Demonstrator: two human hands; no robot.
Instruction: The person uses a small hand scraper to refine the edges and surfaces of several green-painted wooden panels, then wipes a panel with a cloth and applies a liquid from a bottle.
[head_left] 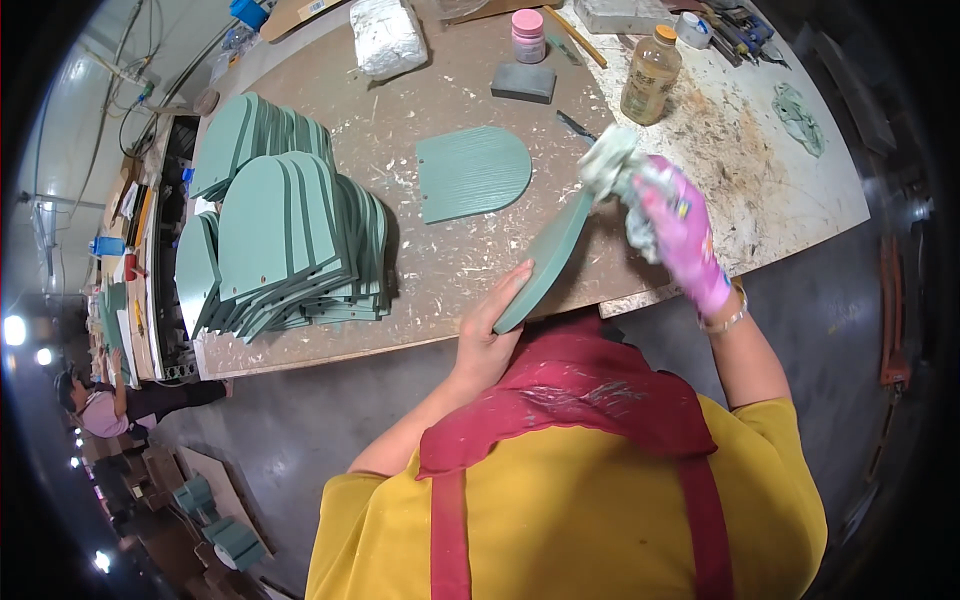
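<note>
Here, mid-frame, we clamp a tilted panel (548,258) in our left hand (488,328), our gloved right hand (684,235) clenched round a rag (612,163) at its upper end, another panel (474,172) flat at upper centre, stacked panels (280,225) at left.

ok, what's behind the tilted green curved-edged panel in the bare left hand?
Brown, paint-flecked tabletop shows either side of the green panel, shadowed to its right. Its far face and the tabletop directly behind are covered; can't tell if anything lies there.
</note>
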